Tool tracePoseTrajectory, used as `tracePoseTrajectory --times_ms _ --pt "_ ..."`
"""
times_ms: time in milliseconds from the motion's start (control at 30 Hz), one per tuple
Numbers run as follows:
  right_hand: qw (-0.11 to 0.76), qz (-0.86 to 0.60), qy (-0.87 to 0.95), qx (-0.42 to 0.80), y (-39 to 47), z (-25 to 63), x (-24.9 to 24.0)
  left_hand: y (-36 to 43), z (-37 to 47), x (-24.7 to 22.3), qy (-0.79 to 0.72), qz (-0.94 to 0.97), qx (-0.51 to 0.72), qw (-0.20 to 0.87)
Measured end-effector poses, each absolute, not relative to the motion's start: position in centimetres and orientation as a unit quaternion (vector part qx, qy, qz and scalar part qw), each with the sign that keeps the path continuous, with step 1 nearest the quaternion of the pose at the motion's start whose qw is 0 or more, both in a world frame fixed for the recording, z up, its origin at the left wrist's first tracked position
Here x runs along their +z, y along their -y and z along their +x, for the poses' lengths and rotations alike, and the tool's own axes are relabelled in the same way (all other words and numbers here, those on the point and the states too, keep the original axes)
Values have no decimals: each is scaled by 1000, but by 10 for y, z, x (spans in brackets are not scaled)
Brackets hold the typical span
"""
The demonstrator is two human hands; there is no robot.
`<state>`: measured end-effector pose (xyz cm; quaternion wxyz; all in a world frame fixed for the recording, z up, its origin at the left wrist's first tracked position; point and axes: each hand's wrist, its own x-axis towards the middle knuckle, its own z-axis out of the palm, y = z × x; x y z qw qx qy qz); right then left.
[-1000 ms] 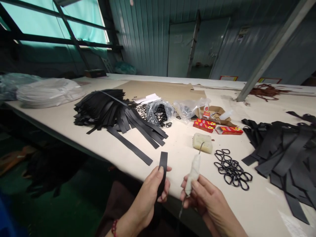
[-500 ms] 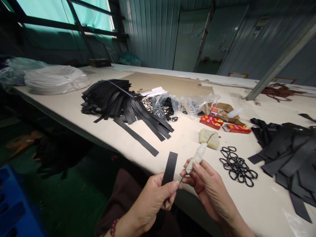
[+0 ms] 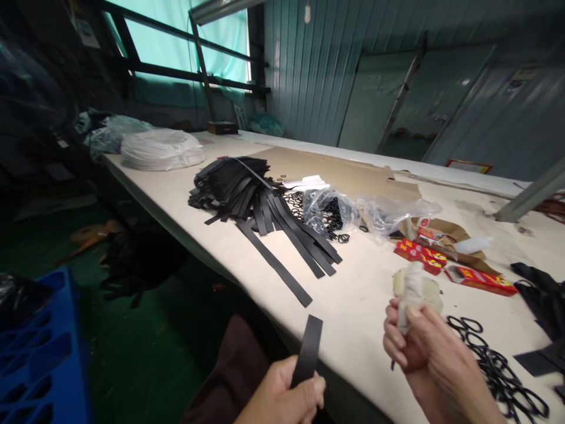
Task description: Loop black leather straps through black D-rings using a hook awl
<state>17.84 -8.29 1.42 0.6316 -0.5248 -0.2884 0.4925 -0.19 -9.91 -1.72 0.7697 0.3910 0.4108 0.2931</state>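
My left hand, low in the view in front of the table edge, pinches a short black leather-like strap that stands up from its fingers. In my right hand is a thin tool with a white-wrapped handle, held upright; a dark tip shows below the fingers. Just behind that handle lies a pale yellowish block, partly hidden by it. Black oval rings lie in a loose heap beside my right wrist, partly covered by the hand.
A bundle of black straps lies mid-table, near a clear bag of black rings. Red boxes sit behind the block. More black straps lie at the right. A metal post rises from the table. A blue pallet is on the floor.
My right hand has moved away from the strap, to the right, carrying the tool over by the pale block. My left hand still holds the strap, lower in view. The camera has turned left.
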Motion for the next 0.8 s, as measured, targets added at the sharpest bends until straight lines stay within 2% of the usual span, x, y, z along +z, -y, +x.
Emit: tracePoseTrajectory --times_ms 133,200,333,533,733,800 --pt "415 -636 501 415 60 155 -6 88 -15 -29 -446 347 346 749" --pt "363 -644 564 368 42 142 -21 82 -20 -29 -465 359 372 719" --pt "336 -650 596 331 9 127 -41 73 -35 -26 -495 329 396 700" --pt "315 -665 590 332 -6 122 -36 57 -55 -28 -426 261 450 740" --pt "314 -601 547 491 25 103 -13 59 -46 -28 -418 289 399 763" --pt "348 -562 480 577 37 98 -8 63 -38 -28 -415 317 365 771"
